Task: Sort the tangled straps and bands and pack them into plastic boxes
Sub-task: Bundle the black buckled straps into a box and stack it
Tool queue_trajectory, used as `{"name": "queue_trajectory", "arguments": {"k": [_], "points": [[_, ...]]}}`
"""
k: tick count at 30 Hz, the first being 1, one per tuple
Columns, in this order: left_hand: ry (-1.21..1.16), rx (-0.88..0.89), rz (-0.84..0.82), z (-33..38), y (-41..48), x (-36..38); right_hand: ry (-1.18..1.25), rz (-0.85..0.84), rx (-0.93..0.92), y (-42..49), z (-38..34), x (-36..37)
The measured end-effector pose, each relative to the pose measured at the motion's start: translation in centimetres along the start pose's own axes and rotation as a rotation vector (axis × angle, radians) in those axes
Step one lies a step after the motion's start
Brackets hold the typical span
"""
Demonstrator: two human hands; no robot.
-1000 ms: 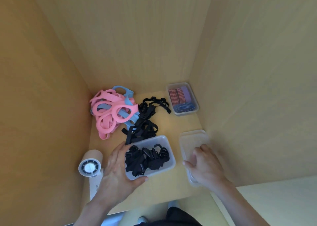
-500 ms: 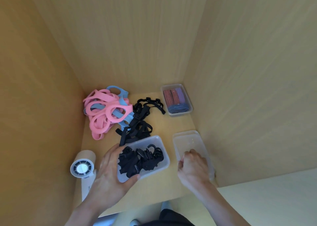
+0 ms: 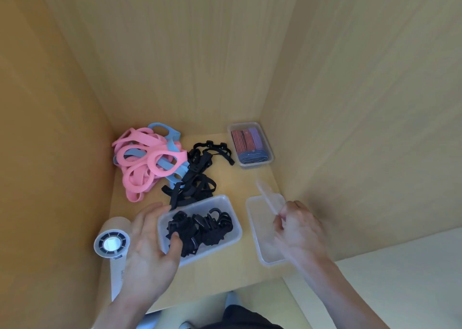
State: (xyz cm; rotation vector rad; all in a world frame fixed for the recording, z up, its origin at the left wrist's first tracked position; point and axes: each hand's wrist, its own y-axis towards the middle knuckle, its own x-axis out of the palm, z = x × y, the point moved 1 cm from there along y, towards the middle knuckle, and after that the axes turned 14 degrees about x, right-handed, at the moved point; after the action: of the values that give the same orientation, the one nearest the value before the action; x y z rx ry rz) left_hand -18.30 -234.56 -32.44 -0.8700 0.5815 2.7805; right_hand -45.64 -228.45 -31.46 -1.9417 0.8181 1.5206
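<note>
a: where is the box that is being packed?
b: the clear box sits on the counter, near the front edge. a heap of black straps lies inside it.
a: and the left hand?
b: the left hand grips the box at its near left corner. the thumb hooks over the rim into the box, and the fingers curl along the outer wall.
a: the right hand?
b: the right hand pinches a clear lid, which is tilted up on edge and blurred. under it lies a flat clear piece, just right of the box. whether it is a box or a lid, i cannot tell.
a: what is not packed?
b: loose black straps lie tangled just behind the box, touching its far rim. a pile of pink and blue bands lies at the far left of the counter and touches them.
a: anything else?
b: a far box in the back right corner holds striped bands in red, purple and blue, laid flat. a white fan lies just left of the left hand.
</note>
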Motion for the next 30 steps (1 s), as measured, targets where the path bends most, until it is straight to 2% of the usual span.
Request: {"name": "queue_trajectory", "arguments": {"k": [5, 8, 11, 14, 19, 21, 26, 30], "points": [[-0.053, 0.084, -0.045, 2.2, 0.0, 1.0, 0.015, -0.03, 0.053, -0.1, 0.2, -0.7], [-0.071, 0.14, -0.119, 3.5, 0.0, 1.8, 0.059, -0.189, 0.122, 0.1, 0.5, 0.5], [-0.084, 0.139, -0.151, 3.9, -0.1, 2.1, 0.27, -0.406, 0.239, 0.7, 0.5, 1.7], [-0.095, 0.111, -0.173, 3.5, -0.5, 2.1, 0.334, -0.47, 0.291, 1.4, 0.7, 2.7], [-0.078, 0.064, -0.23, 3.4, -1.0, 2.4, 0.398, -0.437, 0.307, 1.9, 1.0, 3.2], [-0.083, 0.064, -0.251, 3.6, -1.2, 2.7, 0.346, -0.405, 0.272, 1.7, 0.8, 2.5], [-0.097, 0.089, -0.315, 4.2, -1.0, 3.5, 0.111, -0.171, 0.1, -0.1, -0.4, -1.9], [-0.129, 0.183, -0.171, 4.6, 0.5, 3.1, 0.166, -0.102, -0.152, -2.1, -1.2, -6.3]]}}
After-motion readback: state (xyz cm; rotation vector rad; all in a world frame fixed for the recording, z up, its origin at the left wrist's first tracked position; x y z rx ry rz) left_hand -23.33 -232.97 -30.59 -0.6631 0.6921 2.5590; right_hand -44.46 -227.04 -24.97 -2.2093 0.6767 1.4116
